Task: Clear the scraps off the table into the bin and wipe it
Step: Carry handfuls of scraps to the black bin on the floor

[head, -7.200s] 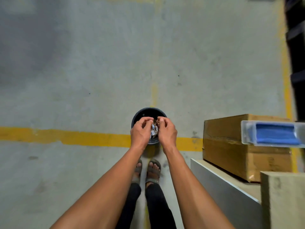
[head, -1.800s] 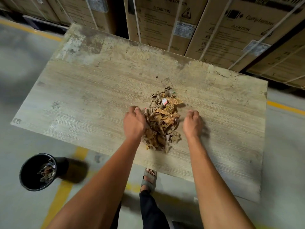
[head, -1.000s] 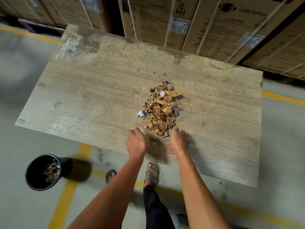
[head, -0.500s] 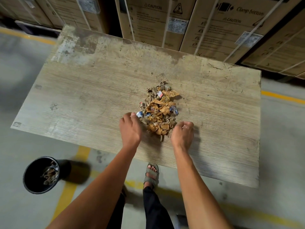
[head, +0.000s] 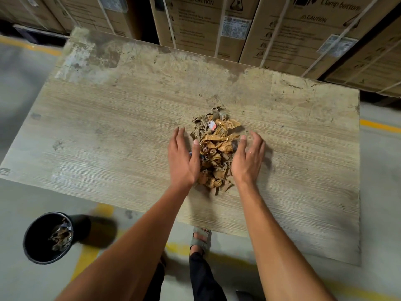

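A heap of brown paper and tape scraps (head: 217,148) lies near the middle of the worn wooden table (head: 108,131). My left hand (head: 183,158) lies flat against the heap's left side, fingers straight. My right hand (head: 248,158) brackets the heap's right side, fingers spread and slightly bent. The heap sits between both palms. A black bin (head: 46,237) stands on the floor at the lower left, with some scraps inside it.
Stacked cardboard cartons (head: 249,29) line the table's far edge. The concrete floor carries yellow lines (head: 91,253). My sandalled foot (head: 200,237) shows below the table's near edge.
Both hands have moved forward from the near end of the heap to its two sides, and their fingers have straightened out. The heap and bin stay where they were.
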The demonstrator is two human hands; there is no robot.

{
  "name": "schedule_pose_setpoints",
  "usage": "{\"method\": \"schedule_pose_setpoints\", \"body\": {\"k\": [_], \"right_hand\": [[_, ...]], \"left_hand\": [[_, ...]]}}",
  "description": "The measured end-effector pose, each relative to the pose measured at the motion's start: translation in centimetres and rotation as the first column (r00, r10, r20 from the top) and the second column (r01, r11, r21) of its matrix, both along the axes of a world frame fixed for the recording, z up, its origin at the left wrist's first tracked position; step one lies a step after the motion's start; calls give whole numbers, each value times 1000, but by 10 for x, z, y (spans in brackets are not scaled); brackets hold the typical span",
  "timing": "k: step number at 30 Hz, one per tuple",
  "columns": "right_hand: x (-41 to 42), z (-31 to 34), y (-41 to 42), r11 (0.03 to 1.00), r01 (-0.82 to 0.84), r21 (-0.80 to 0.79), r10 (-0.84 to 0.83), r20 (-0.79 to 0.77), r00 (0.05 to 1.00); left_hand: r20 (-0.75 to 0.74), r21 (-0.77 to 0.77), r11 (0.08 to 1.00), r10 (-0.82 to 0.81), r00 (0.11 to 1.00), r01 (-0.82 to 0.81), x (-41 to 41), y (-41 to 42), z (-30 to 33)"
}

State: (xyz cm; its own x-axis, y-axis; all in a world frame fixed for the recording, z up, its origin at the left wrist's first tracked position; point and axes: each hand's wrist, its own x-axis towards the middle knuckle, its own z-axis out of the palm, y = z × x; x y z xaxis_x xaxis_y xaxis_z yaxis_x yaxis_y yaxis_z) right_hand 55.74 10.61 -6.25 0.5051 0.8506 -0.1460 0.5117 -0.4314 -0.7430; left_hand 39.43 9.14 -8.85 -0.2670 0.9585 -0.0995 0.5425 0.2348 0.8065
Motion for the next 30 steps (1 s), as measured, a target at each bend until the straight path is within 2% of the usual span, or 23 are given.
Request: {"method": "schedule_pose_setpoints", "body": {"k": [4, 5, 7, 10, 13, 15, 17, 20, 25, 28, 30], "right_hand": [[-8, 0, 34, 969, -238, -71, 241, 39, 970], [-12, -2, 38, 952, -299, -59, 302, 43, 952], [-19, -11, 40, 932, -357, 67, 357, 19, 934], [-16, -24, 36, 943, -300, 144, 304, -6, 953], [-7, -25, 36, 966, -247, 82, 240, 89, 967], [-6, -25, 42, 955, -296, 30, 291, 127, 948], [-13, -27, 49, 942, -333, 44, 329, 87, 941], [-23, -33, 58, 939, -304, 158, 309, -8, 951], [-27, -40, 65, 921, -280, 270, 303, -48, 952], [-27, -35, 63, 922, -239, 304, 267, -57, 962], [-28, -34, 65, 932, -224, 284, 276, -159, 948]], "left_hand": [[-30, 12, 997, -81, 996, 81, 8, 38, -11], [-33, 19, 993, -116, 993, 117, 12, 46, -14], [-11, 52, 984, -172, 985, 172, 20, 54, -16], [39, 106, 985, -144, 989, 139, 15, 58, -13], [45, 96, 987, -131, 990, 126, 4, 65, -11], [9, 71, 978, -200, 980, 198, 6, 73, -11], [-19, 76, 959, -274, 962, 274, 15, 81, -15], [-31, 137, 927, -349, 937, 349, 27, 90, -23], [-24, 265, 915, -310, 950, 305, 35, 89, -24], [17, 253, 927, -292, 956, 278, 40, 86, -21], [11, 244, 922, -312, 950, 300, 42, 84, -20]]}}
